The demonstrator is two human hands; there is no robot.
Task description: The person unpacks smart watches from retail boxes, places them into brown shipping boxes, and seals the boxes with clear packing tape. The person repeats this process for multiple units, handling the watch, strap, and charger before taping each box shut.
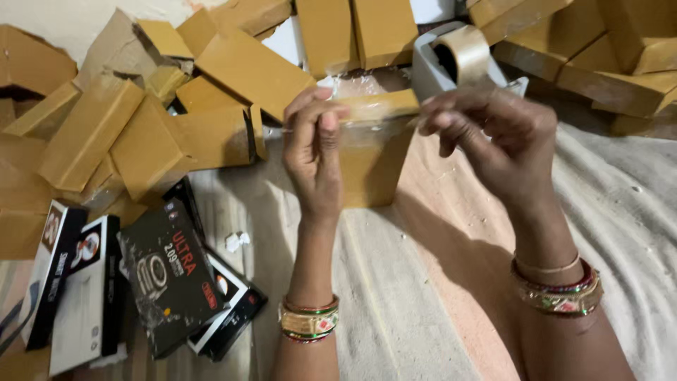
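A small brown cardboard box (pixel 372 144) sits at the centre of the view, held up on end over a pale cloth (pixel 437 317). A strip of clear tape (pixel 374 88) lies along its top edge. The left hand (pixel 314 152) pinches the strip and the box corner at 9 o'clock of the box, thumb and fingers closed on them. The right hand (pixel 493 137), at 3 o'clock, has its fingertips pinched together on the tape's other end — so both hands are clamped on the one strip, the box between them.

To do this well, I judge the strip should stay taut and level while it is pressed down from one end to the other, so no crease forms over the flap.

Just behind the right hand, at 1 o'clock, stands a grey tape dispenser (pixel 451 60) with a roll in it. A pile of brown boxes (pixel 141 120) spreads from 9 to 2 o'clock; all look shut, so what is in them cannot be told. At 7 o'clock lie black and white product boxes (pixel 134 282), also closed — one wrapped in clear film.
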